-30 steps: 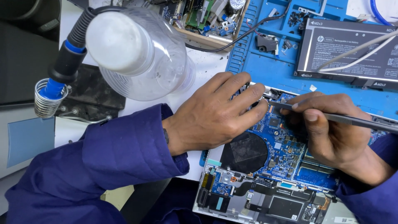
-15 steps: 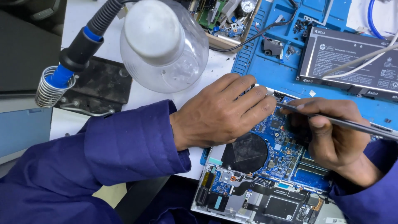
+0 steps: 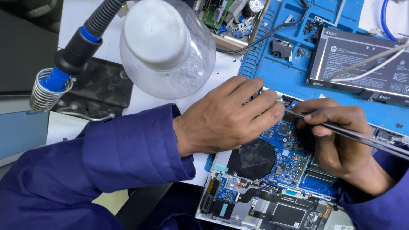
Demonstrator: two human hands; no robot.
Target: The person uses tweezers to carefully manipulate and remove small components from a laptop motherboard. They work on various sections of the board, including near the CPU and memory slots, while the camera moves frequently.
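Observation:
An opened laptop [image 3: 272,200] lies in front of me with its blue circuit board [image 3: 289,157] and round black fan [image 3: 252,158] exposed. My left hand [image 3: 228,117] rests on the board's upper left corner, fingers curled down onto it. My right hand [image 3: 338,136] grips a long thin metal tool [image 3: 362,137], maybe tweezers, whose tip meets the left fingertips at the board's top edge. Both arms wear dark blue sleeves. What lies under the fingertips is hidden.
A blue work mat [image 3: 289,72] holds a flat black battery pack [image 3: 362,64] with white cables across it. A clear dome-shaped fume hood [image 3: 166,47] on a black flexible hose [image 3: 91,34] hangs at upper left. A tray of loose parts [image 3: 230,21] sits at the top.
The view has shifted, so everything sits lower and further right in the frame. Both hands stay at the same spot on the board, with the tool tip still by the left fingertips.

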